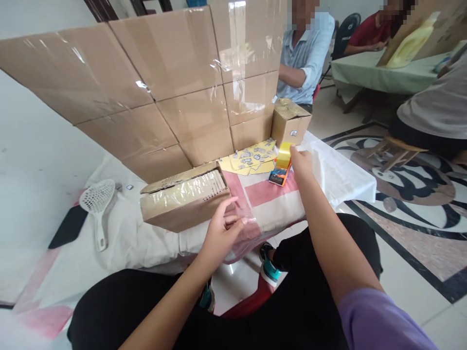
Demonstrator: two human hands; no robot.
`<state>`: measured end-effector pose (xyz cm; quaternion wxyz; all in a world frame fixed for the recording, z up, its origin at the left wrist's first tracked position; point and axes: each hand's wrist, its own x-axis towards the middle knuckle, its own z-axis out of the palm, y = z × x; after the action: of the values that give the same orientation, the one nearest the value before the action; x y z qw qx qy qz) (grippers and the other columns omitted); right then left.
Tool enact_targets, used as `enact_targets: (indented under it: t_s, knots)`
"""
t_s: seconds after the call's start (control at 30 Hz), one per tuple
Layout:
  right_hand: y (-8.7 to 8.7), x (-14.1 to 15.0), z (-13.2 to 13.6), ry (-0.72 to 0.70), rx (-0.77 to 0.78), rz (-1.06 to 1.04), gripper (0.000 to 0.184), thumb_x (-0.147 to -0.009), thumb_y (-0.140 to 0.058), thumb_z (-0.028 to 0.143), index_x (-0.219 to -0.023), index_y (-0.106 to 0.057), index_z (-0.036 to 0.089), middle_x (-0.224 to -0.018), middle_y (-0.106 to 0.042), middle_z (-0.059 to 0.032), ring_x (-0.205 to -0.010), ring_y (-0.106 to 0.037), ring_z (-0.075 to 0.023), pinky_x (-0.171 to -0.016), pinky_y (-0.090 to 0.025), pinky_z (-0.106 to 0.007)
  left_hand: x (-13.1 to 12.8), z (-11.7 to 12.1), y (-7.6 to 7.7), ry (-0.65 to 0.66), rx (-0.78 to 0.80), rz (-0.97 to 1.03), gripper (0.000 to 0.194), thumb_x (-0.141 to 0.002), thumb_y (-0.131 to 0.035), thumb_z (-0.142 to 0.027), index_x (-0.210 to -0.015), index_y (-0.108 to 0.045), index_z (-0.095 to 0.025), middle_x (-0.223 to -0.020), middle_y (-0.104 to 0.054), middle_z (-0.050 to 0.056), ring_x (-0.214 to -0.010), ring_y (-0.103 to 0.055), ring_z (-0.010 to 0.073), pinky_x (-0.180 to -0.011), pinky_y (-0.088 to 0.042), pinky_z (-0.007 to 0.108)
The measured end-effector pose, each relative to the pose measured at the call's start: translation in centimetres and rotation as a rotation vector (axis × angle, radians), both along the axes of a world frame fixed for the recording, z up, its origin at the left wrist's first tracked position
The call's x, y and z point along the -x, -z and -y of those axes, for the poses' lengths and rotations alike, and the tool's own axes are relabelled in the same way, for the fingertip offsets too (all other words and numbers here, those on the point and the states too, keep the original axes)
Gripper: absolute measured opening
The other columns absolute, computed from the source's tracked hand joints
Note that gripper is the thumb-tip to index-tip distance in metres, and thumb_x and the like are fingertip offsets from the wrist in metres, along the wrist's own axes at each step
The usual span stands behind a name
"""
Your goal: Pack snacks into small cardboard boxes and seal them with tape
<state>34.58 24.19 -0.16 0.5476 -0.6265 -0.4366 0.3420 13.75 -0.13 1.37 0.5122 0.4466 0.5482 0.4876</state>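
Observation:
In the head view my right hand (302, 160) is closed on a tape dispenser (281, 167) with a yellow roll and an orange and blue frame. The dispenser stands at the table's right side. My left hand (223, 227) has its fingers apart and holds nothing, by the near right corner of a taped cardboard box (186, 201). Whether a fingertip touches that box I cannot tell. Yellow paper pieces (251, 158) with small printed pictures lie behind the dispenser.
A tall taped cardboard partition (186, 73) rises at the back. A smaller carton (290, 120) stands at its right end. On the left lie a white slotted skimmer (98, 204) and a dark flat object (69, 227). A person in a light blue shirt (310, 46) sits behind.

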Motion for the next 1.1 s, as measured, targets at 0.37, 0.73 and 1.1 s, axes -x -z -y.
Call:
enact_targets:
  t_s: [0.37,0.73,1.1]
  knots:
    - [-7.8,6.5,15.7,-0.996,-0.646,0.417,0.007,-0.091,-0.066,0.027,-0.093,-0.067,0.022,-0.089,-0.056,-0.0037,-0.079,-0.055,-0.0177,-0.071,-0.046,-0.033,2.3,1.7,-3.0,-0.173,-0.148,-0.379,0.054,-0.09,-0.067,-0.041,-0.14,-0.05,-0.026,-0.093,-0.08,0.003,-0.066,-0.068,0.0164,-0.052,-0.043,0.024]
    - [-11.4,5.7,20.9,-0.828,-1.101,0.524,0.021,-0.089,-0.064,0.021,-0.106,-0.069,0.031,-0.078,-0.058,-0.0057,-0.073,-0.057,-0.0246,-0.064,-0.047,-0.045,6.7,2.4,-6.4,-0.121,0.018,-0.717,0.021,-0.087,-0.062,-0.039,-0.094,-0.075,-0.026,-0.065,-0.073,-0.002,-0.058,-0.062,0.018,-0.053,-0.035,0.026]
    - [-12.1,10.9,15.3,-0.922,-0.552,0.329,0.009,-0.092,-0.066,0.032,-0.1,-0.069,0.027,-0.092,-0.063,-0.0045,-0.084,-0.058,-0.0205,-0.074,-0.048,-0.036,9.7,3.3,-7.1,-0.045,-0.195,-1.026,0.025,-0.092,-0.058,-0.03,-0.074,-0.075,-0.024,-0.07,-0.073,0.001,-0.063,-0.061,0.0186,-0.057,-0.026,0.03]
